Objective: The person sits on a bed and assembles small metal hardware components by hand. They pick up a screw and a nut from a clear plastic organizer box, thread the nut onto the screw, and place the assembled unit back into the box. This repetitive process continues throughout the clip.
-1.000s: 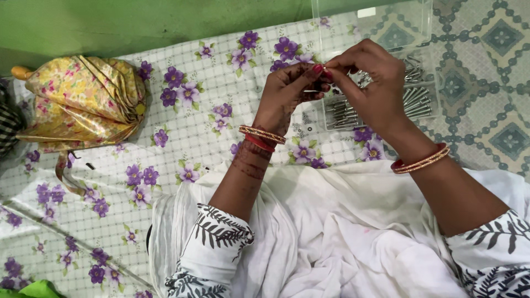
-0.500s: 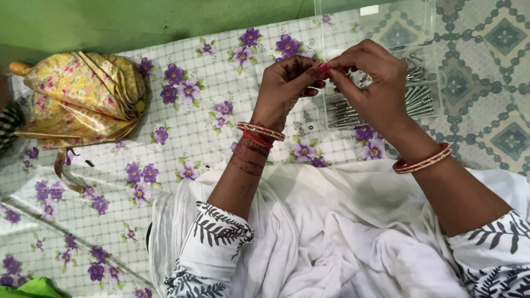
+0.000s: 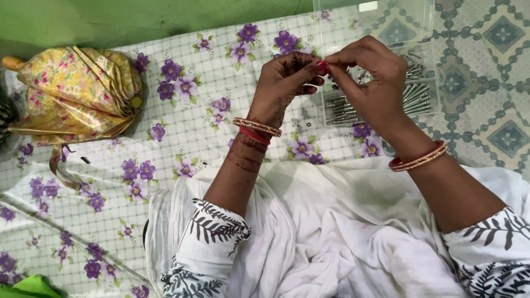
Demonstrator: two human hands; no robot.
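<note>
Metal bolts (image 3: pixel 415 97) (long axes left-right) lie under right hand (image 3: pixel 371 83).

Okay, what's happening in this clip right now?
A person sitting on a floral sheet has both hands raised together over a clear plastic box of metal screws. The left hand and right hand meet at the fingertips, pinching something too small to make out. A few tiny dark parts lie on the sheet beside the box. A yellow floral bag sits off to the left, untouched.
</note>
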